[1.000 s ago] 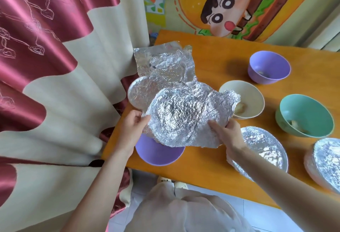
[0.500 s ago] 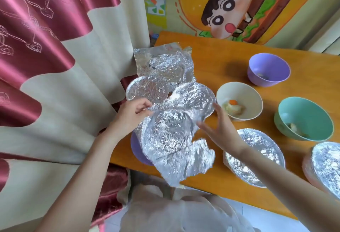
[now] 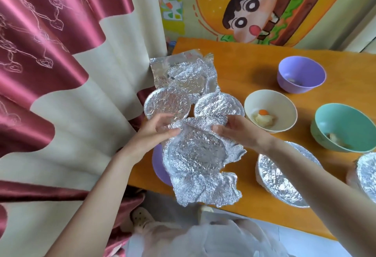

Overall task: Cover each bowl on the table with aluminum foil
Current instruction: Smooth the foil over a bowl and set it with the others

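Orange surface point(image 3: 244, 69) is sitting btwn a red-cream curtain point(image 3: 61, 77) & a cartoon wall picture point(image 3: 254, 12). Far purple bowl point(image 3: 301, 75), cream bowl point(image 3: 270, 104) & green bowl point(image 3: 343, 128) are standing open at right. Left hand point(image 3: 150, 134) & right hand point(image 3: 242, 132) are pinching the foil sheet point(image 3: 199, 159) w/ fingers clamped on its far edge. It's hanging over the near purple bowl point(image 3: 159, 167), hiding most of it. Vs 0.5 s ago, right hand is now gripping, not spread

Curled left hand point(image 3: 155, 132), curled right hand point(image 3: 239, 132)
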`<state>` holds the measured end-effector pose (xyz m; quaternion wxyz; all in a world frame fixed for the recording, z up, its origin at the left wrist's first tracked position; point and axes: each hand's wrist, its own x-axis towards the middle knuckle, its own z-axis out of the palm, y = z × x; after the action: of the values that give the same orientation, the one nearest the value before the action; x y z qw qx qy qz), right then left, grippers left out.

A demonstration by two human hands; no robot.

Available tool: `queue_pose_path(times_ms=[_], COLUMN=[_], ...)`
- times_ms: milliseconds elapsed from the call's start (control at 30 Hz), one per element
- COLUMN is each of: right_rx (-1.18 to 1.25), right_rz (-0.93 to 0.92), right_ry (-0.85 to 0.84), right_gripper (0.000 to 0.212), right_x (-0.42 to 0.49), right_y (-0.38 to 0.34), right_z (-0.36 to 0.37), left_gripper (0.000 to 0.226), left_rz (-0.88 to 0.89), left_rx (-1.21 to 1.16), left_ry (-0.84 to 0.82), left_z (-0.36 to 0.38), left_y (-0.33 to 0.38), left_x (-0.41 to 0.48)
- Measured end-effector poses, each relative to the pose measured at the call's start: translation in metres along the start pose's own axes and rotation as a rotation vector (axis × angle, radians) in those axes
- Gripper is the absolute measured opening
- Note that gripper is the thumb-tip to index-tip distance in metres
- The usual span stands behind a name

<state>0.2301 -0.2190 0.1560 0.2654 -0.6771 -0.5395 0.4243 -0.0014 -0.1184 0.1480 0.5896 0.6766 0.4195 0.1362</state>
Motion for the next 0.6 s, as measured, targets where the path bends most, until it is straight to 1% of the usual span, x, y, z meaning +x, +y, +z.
queue_pose_path(times_ms=[100,167,200,300,367,400,433,467,533,567,600], right_rx=[0.047,0.008,-0.041,-0.127,-0.223,-0.281,-0.312,-0.328,-0.373,-0.396,-0.407], right_rz=[0.003,-0.007,-0.016,-0.038,-0.052,-0.051,-0.050,-0.049,-0.027,-0.018,-0.010], right_ry=[0.080,0.138,0.169,0.252,0.331,0.380,0.418,0.440,0.456,0.461,0.467], right_gripper=[0.043,0.037,0.033,0.024,0.022,0.022,0.022,0.021,0.022,0.022,0.023], right_x=[0.006,0.010,0.012,0.015,0.018,0.019,0.021,0.022,0.025,0.025,0.025], right_y=[0.006,0.014,0.018,0.029,0.034,0.035,0.037,0.038,0.041,0.041,0.041], right_z=[0.004,0.008,0.012,0.022,0.029,0.030,0.031,0.032,0.035,0.037,0.039], left_gripper=[0.023,0.013,0.015,0.039,0.035,0.028,0.020,0.024,0.037,0.041,0.042], left_rz=[-0.149,-0.196,-0.213,-0.272,-0.247,-0.226,-0.189,-0.138,-0.018,0.043,0.098], left_rx=[-0.305,-0.397,-0.440,-0.541,-0.546,-0.522,-0.428,-0.273,0.067,0.195,0.274], left_ry=[-0.024,-0.023,-0.017,0.016,0.025,0.040,0.088,0.169,0.349,0.434,0.502], left_z=[0.010,0.018,0.021,0.024,0.026,0.028,0.029,0.030,0.032,0.033,0.034], left_y=[-0.017,-0.027,-0.031,-0.039,-0.042,-0.044,-0.046,-0.048,-0.056,-0.057,-0.056], left_x=[-0.009,-0.012,-0.014,-0.014,-0.015,-0.015,-0.014,-0.013,-0.009,-0.008,-0.008])
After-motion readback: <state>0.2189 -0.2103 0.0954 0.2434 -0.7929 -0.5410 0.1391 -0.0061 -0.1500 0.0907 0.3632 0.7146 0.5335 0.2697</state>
